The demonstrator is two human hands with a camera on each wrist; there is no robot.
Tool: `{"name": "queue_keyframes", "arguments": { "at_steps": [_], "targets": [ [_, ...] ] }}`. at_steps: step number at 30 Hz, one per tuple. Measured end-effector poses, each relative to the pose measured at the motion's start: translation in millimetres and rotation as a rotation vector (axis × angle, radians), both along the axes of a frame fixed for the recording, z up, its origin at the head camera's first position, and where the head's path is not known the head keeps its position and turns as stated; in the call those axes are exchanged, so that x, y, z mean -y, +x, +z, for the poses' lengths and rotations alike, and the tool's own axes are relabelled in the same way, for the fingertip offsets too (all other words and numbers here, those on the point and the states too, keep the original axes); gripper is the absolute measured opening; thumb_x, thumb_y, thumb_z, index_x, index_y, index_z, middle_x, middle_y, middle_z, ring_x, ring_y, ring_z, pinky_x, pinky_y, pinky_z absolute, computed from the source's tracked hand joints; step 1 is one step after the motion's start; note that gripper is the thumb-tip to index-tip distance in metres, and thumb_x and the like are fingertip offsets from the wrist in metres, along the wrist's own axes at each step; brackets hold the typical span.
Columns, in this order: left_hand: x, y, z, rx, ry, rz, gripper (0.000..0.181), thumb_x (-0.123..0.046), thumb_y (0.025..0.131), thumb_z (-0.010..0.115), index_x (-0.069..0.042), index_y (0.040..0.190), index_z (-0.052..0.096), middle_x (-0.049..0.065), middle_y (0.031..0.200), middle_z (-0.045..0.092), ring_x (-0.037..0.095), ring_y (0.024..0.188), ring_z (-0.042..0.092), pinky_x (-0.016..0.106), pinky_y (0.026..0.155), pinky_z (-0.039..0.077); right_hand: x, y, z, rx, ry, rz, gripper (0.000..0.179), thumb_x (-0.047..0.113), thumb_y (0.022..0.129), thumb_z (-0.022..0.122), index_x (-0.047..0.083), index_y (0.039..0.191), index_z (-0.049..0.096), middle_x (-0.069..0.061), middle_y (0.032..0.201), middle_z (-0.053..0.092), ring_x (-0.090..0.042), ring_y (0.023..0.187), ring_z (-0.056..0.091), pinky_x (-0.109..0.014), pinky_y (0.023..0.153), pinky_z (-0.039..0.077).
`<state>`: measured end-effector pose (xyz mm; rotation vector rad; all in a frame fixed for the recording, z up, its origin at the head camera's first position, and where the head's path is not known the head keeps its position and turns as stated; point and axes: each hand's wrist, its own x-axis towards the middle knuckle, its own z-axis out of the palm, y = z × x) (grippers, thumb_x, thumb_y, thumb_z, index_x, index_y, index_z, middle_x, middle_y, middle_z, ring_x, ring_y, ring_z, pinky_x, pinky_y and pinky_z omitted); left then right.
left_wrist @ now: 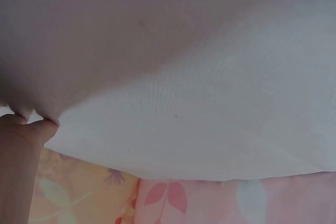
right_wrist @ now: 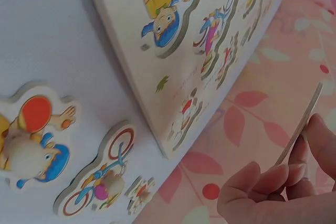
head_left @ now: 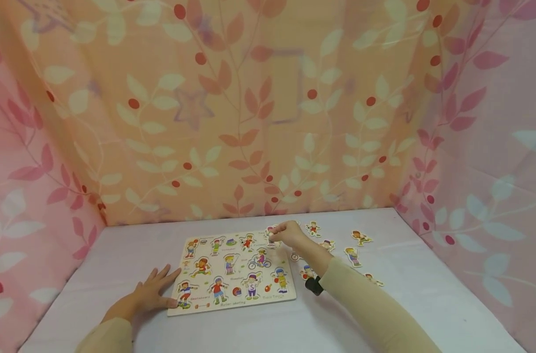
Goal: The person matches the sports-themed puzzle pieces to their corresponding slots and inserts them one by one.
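Observation:
A wooden puzzle board (head_left: 265, 275) with printed sports children and matching recesses lies on the white-covered table. Fingers spread, my left hand (head_left: 150, 291) rests at its left edge, the thumb touching the border. My right hand (head_left: 290, 233) is over the board's far right corner. Between thumb and fingers it pinches a thin wooden puzzle piece (right_wrist: 300, 128), seen edge-on in the right wrist view; its picture is hidden. Nearest to that hand on the table are a loose bicycle piece (right_wrist: 97, 174) and a table-tennis piece (right_wrist: 55, 150), each with a round knob.
More loose pieces lie right of the board: a runner (head_left: 360, 238), a golfer (head_left: 352, 257), a baseball player (head_left: 326, 245) and a footballer (head_left: 313, 228). One more piece (head_left: 373, 279) is partly behind the right sleeve (head_left: 365, 299). Leaf-patterned curtains (head_left: 250, 122) enclose the table.

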<state>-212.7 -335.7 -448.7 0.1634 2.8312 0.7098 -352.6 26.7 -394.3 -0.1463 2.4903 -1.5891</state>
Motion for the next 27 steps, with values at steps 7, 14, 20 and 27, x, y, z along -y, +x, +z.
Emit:
{"name": "queue_keyframes", "arguments": {
  "at_steps": [7,14,20,27],
  "targets": [
    [1.8,-1.3,-2.4,0.007,-0.007,0.005,0.097,-0.049,0.075,0.076,0.001,0.147,0.034,0.037,0.151,0.013,0.064,0.133,0.001,0.081,0.096,0.002,14.5,3.0,2.8,-0.002,-0.038,0.012,0.011,0.001,0.083,0.074,-0.003,0.090,0.068,-0.011,0.094,0.065,-0.029,0.102,0.059,-0.051,0.100,0.041],
    [1.2,-2.4,-3.9,0.004,-0.003,0.007,0.099,-0.050,0.074,0.076,0.001,0.147,0.034,0.036,0.151,0.013,0.063,0.134,0.001,0.081,0.096,0.002,27.9,1.9,3.7,0.044,-0.064,-0.006,0.012,0.001,0.082,0.075,-0.001,0.092,0.069,-0.011,0.098,0.066,-0.029,0.105,0.059,-0.048,0.099,0.043],
    [0.7,-2.9,-4.2,-0.003,-0.003,0.004,0.099,-0.050,0.074,0.077,0.000,0.147,0.034,0.036,0.152,0.013,0.063,0.134,0.001,0.081,0.096,0.002,39.4,-1.1,0.7,0.059,-0.067,-0.004,0.013,0.001,0.082,0.076,-0.001,0.092,0.068,-0.013,0.100,0.067,-0.031,0.107,0.058,-0.047,0.097,0.044],
    [0.6,-1.6,-1.9,0.008,0.016,0.018,0.099,-0.048,0.073,0.077,0.001,0.147,0.034,0.036,0.152,0.012,0.062,0.135,-0.001,0.081,0.096,-0.001,56.7,-5.4,-1.2,0.054,-0.071,0.007,0.014,-0.001,0.080,0.076,-0.002,0.091,0.068,-0.011,0.100,0.064,-0.026,0.101,0.056,-0.043,0.095,0.045]
  ]
}}
